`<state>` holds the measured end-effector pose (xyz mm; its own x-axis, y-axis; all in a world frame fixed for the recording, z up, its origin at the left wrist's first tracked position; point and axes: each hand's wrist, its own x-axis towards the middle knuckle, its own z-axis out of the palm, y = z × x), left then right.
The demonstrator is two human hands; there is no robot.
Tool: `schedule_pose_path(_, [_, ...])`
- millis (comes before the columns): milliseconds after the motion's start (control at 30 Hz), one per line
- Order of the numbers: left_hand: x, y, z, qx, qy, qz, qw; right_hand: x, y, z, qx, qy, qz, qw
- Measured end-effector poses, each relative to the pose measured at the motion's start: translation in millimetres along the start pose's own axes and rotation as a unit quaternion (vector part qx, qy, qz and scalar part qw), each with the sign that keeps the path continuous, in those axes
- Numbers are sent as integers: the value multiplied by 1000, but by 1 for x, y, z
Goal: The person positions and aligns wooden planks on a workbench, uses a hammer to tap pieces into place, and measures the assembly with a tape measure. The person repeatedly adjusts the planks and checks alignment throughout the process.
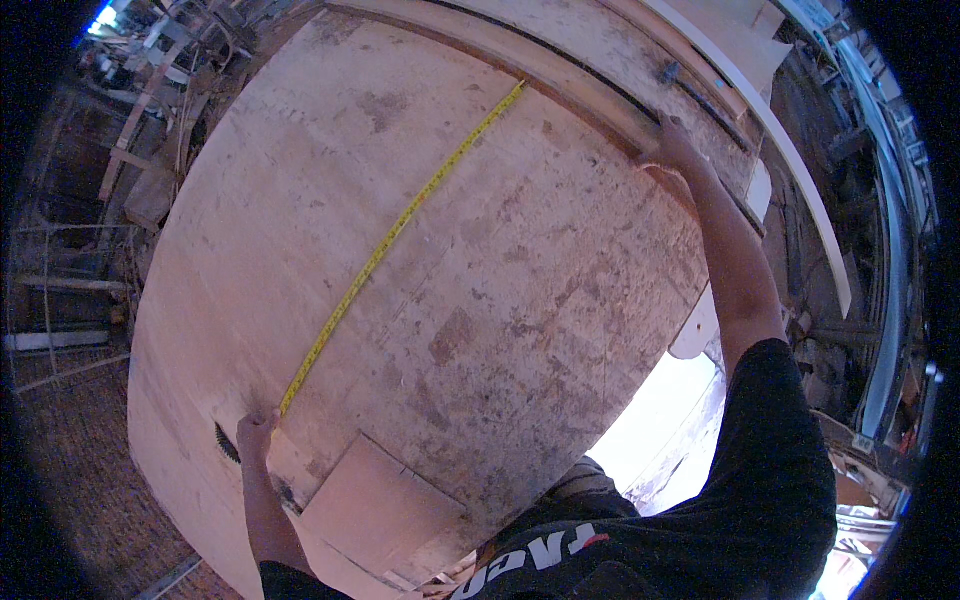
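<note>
Big plywood sheet (480, 290) fills most of the frame, worn and patchy, lying flat on a surface that it hides almost fully. Along its far edge, upper right of the frame, runs a long wooden rail (560, 70) with a dark groove beside it, and a white curved board (800, 170) lies past that at right. A smaller square wood piece (375, 505) lies on the sheet near the lower centre. A toothed saw blade (227, 443) pokes out at lower left, just beside the left hand.

Yellow tape measure (395, 235) is pulled out in a line across the sheet, from lower left up to the upper centre, where its far end meets the rail edge. It lies flat on the wood and looks taut.

Left hand (255, 432), lower left of the frame, is clenched on the near end of the tape, pinning it at the sheet's near edge; the case is not visible, so cannot tell if it's in the palm. Right hand (675, 145), upper right of the frame, arm stretched out, presses fingers down on the rail at the far edge, well apart from the tape; it seems to grip or steady the rail, holding nothing loose.

Progress, as judged: tape is already stretched the full way across, so the measuring span is set. No pencil or mark shows on the sheet, so reading and marking appear left. Cluttered workshop scrap (150, 150) at upper left, brick-look floor (80, 470) at lower left.
</note>
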<state>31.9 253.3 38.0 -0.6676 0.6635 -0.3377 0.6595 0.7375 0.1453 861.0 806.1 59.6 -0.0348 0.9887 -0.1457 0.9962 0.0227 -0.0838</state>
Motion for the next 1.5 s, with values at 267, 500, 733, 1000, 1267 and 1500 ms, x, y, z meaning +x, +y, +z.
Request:
schedule_pose_path(267, [9,-7,7,41,60,74,995,-8,-13,-8,48,-7,-20,999])
schedule_pose_path(500, [-5,22,-4,-108,-11,84,991,-74,2,-7,131,161,84,975])
schedule_pose_path(733, [21,-12,7,-117,-20,84,989,-206,232,41,589,358,210,693])
schedule_pose_path(1000, [31,-48,5,-97,-12,72,993,-189,242,76,739,164,346,554])
schedule_pose_path(1267, [30,-48,7,-56,-1,79,995,-162,241,94,795,124,273,528])
schedule_pose_path(1500, [30,-29,3,-34,-25,141,989,-258,220,161,780,195,351,480])
